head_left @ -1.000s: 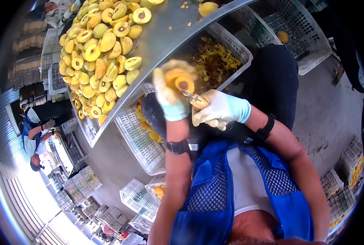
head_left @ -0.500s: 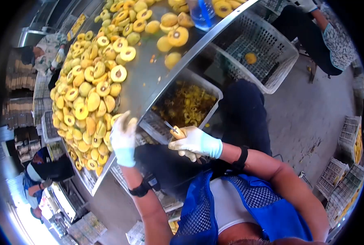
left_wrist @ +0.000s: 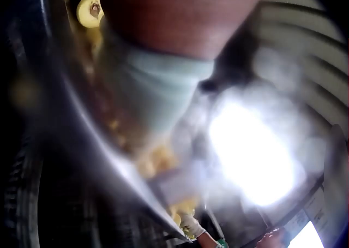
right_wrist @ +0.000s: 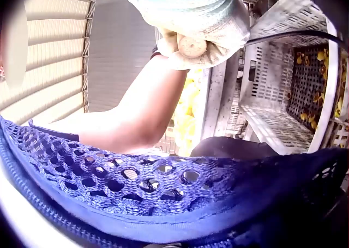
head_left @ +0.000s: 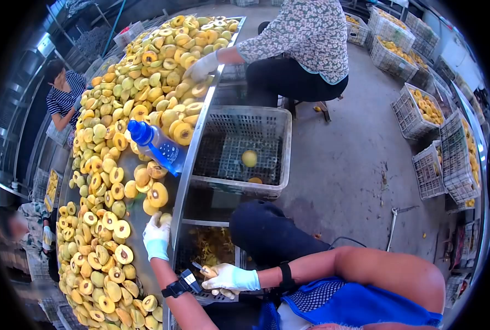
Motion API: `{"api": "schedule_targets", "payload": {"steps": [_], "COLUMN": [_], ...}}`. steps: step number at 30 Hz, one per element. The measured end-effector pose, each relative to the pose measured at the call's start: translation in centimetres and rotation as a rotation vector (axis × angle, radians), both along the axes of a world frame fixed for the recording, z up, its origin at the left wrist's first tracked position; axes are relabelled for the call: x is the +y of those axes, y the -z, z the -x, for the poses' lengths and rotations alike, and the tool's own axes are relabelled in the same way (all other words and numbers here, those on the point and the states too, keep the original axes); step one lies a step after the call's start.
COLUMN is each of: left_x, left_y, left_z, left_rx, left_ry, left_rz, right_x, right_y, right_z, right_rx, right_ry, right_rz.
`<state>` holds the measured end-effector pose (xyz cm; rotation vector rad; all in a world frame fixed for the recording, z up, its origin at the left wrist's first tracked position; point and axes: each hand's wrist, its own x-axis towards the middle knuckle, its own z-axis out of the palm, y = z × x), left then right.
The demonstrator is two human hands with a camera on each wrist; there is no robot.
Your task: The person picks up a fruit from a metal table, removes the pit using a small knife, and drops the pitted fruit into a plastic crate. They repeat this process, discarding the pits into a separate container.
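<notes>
Left hand (head_left: 156,238): gloved, over the bench (head_left: 136,215) near its rim, fingertips at a fruit piece (head_left: 166,220). Cannot tell whether they have closed on it; glare and blur in the left wrist view hide the fingers.

Right hand (head_left: 228,278): gloved, curled round the wooden handle of a metal-ended tool (head_left: 206,270), well apart from the heap, near a crate (head_left: 206,223) of scraps below the bench edge.

Step, as judged: taking up a piece for the tool. Best done with the fingers round its sides, one piece only, lifted clear of its neighbours; cut face turned toward the tool, tool end kept off the left fingers until the grip is firm.

Fruit halves (head_left: 157,194): heaped on the bench, yellow, rounded. Several cut faces show a brown centre; some skins look greenish.
</notes>
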<state>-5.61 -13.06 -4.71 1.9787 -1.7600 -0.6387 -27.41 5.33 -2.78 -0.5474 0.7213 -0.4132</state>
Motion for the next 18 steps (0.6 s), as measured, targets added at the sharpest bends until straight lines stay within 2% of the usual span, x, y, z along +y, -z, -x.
{"api": "schedule_targets", "payload": {"steps": [4,7,8,9,10,11,12,13,15,16,18], "left_x": [1.5,3.0,4.0,5.2,6.6,8.6,10.6,12.0,14.5,15.8,17.9], "left_y": [-2.3,0.1,-1.2,-0.9,-0.9,-1.5,-3.4,-4.1,-3.0,-2.9,-2.8], "left_z": [0.8,-1.5,-0.8,-1.7,-2.1,-1.8,-0.2,0.3,-0.5,0.0,1.3], "left_rx": [-0.102,0.168,0.179,0.249,0.288,0.676,1.11,1.227,1.56,1.637,1.688], "left_ry": [-0.054,-0.06,-0.149,-0.1,-0.135,-0.23,-0.195,-0.228,-0.169,-0.166,-0.283], "left_rz": [-0.043,0.133,0.138,0.257,0.39,0.364,0.366,0.396,0.324,0.3,0.237], "right_x": [0.2,0.9,0.5,0.2,0.3,0.1,0.4,-0.1,-0.3,-0.2,0.2], "right_y": [-0.9,0.0,-1.5,-1.5,-1.5,-2.1,-0.9,-2.2,-2.5,-2.1,-1.1], "right_z": [-0.1,-0.4,0.5,0.7,0.9,1.3,0.8,1.3,0.8,0.6,-0.2], "right_rx": [0.024,0.026,0.069,0.12,0.041,0.126,0.095,0.146,0.07,0.041,0.132], "right_ry": [0.0,0.081,0.078,0.04,0.089,0.05,0.082,0.028,0.034,0.025,-0.002], "right_rz": [0.041,0.094,0.103,0.164,0.145,0.228,0.274,0.307,0.262,0.265,0.367]}}
